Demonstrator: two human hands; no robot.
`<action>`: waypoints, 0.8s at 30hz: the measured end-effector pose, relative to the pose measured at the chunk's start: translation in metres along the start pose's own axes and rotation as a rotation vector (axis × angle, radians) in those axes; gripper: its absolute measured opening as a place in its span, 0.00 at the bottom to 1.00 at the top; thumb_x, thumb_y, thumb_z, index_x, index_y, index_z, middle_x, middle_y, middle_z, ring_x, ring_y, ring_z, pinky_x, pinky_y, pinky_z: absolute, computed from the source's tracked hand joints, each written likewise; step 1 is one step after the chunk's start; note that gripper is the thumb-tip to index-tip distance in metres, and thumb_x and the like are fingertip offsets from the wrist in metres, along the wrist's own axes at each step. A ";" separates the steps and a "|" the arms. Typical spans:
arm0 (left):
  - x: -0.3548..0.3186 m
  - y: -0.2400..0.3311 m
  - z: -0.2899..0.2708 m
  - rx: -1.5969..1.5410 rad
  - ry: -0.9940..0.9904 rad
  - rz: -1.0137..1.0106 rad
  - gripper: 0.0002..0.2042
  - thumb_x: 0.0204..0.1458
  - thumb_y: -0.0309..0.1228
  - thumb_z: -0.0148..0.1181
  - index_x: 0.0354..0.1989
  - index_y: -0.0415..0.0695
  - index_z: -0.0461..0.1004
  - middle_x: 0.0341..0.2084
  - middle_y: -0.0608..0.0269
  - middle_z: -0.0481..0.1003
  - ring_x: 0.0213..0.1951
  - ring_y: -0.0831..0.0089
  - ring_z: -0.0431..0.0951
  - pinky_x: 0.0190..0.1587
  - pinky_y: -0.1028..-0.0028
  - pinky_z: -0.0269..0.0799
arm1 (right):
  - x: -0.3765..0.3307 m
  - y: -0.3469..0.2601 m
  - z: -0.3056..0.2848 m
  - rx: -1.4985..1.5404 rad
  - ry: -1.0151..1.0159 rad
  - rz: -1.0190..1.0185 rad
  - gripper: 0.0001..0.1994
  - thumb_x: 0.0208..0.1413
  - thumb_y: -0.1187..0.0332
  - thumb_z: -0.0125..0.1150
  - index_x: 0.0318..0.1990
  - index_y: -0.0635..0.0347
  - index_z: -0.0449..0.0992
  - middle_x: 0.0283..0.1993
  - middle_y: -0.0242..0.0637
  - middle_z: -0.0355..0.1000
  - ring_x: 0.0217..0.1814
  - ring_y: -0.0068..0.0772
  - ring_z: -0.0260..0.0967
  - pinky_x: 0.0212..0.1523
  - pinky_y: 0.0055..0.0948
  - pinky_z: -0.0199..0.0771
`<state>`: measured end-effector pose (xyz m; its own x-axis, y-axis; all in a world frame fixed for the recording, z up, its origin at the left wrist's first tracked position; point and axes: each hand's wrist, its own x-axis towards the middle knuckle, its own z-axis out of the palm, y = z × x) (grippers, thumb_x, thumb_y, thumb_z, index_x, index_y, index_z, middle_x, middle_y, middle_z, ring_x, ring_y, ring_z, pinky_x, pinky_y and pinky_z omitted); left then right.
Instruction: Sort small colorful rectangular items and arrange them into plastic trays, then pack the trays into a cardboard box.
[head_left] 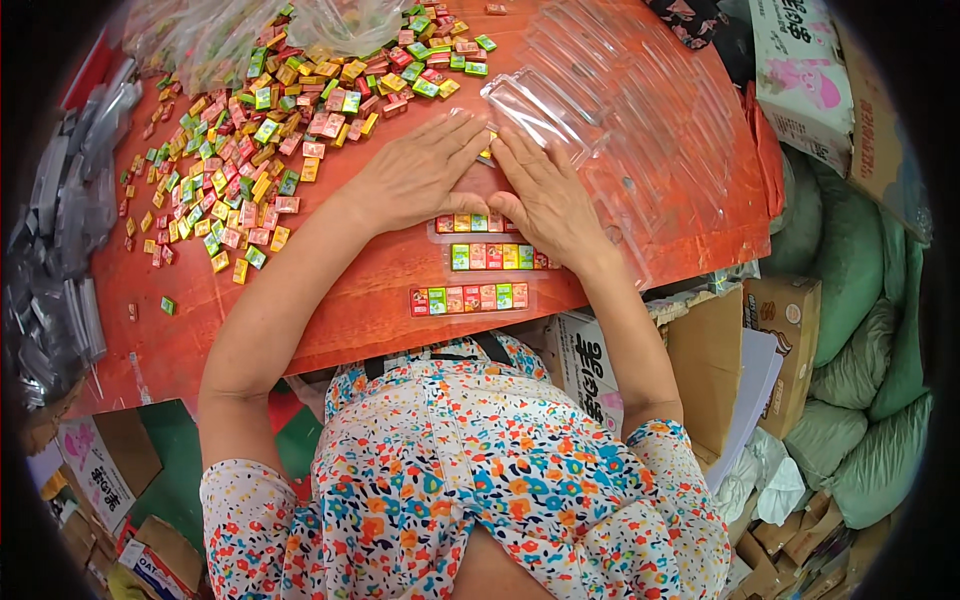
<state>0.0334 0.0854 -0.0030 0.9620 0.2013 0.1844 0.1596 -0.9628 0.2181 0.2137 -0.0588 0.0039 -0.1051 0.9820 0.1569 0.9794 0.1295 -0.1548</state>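
Where both hands (pixel 485 185) press flat — three clear trays (pixel 470 298) of colourful boxes.

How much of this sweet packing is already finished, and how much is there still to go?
Done: three filled trays lie at the table's near edge. In hand: the left hand and right hand press flat on another tray. Left: a big heap of loose sweets and a stack of empty clear trays.
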 end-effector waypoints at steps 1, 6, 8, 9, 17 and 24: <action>-0.001 0.001 -0.002 -0.001 -0.003 -0.002 0.44 0.53 0.60 0.49 0.69 0.38 0.51 0.68 0.48 0.54 0.70 0.53 0.52 0.71 0.62 0.49 | -0.001 -0.002 0.000 0.003 -0.002 0.000 0.35 0.64 0.43 0.40 0.70 0.60 0.55 0.74 0.44 0.49 0.76 0.44 0.46 0.73 0.49 0.40; -0.006 0.005 -0.005 0.015 -0.010 0.013 0.46 0.51 0.62 0.50 0.68 0.35 0.52 0.67 0.44 0.55 0.70 0.51 0.52 0.71 0.61 0.48 | -0.001 -0.006 -0.003 -0.034 -0.043 -0.010 0.37 0.64 0.41 0.36 0.70 0.62 0.54 0.74 0.44 0.49 0.76 0.44 0.45 0.74 0.50 0.38; -0.011 0.013 -0.006 0.033 -0.015 -0.012 0.47 0.50 0.63 0.50 0.68 0.34 0.51 0.67 0.43 0.54 0.70 0.50 0.51 0.71 0.59 0.47 | -0.001 -0.009 -0.005 -0.063 -0.056 -0.033 0.37 0.64 0.41 0.36 0.70 0.62 0.54 0.74 0.44 0.49 0.76 0.44 0.45 0.74 0.49 0.37; -0.014 0.018 -0.007 0.053 -0.021 -0.028 0.49 0.50 0.64 0.50 0.68 0.33 0.51 0.68 0.42 0.53 0.70 0.50 0.51 0.71 0.58 0.45 | -0.001 -0.010 -0.006 -0.093 -0.063 -0.050 0.36 0.64 0.42 0.36 0.70 0.62 0.54 0.74 0.45 0.50 0.76 0.43 0.45 0.74 0.49 0.36; -0.063 0.062 -0.002 0.086 0.061 -0.302 0.51 0.47 0.66 0.53 0.67 0.31 0.53 0.69 0.42 0.50 0.72 0.51 0.47 0.72 0.55 0.38 | 0.003 -0.014 -0.016 0.486 -0.061 -0.119 0.26 0.68 0.55 0.42 0.67 0.60 0.61 0.72 0.46 0.55 0.76 0.39 0.47 0.73 0.41 0.43; -0.120 0.093 -0.035 -0.059 0.332 -0.478 0.25 0.50 0.43 0.66 0.51 0.39 0.71 0.40 0.51 0.77 0.41 0.55 0.78 0.43 0.61 0.74 | -0.068 -0.036 -0.070 0.369 0.018 0.445 0.13 0.59 0.67 0.62 0.48 0.63 0.76 0.46 0.42 0.79 0.47 0.34 0.78 0.45 0.27 0.77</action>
<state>-0.0748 -0.0220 0.0291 0.6640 0.6658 0.3404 0.5371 -0.7414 0.4023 0.1974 -0.1402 0.0669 0.3092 0.9509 0.0146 0.8035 -0.2531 -0.5388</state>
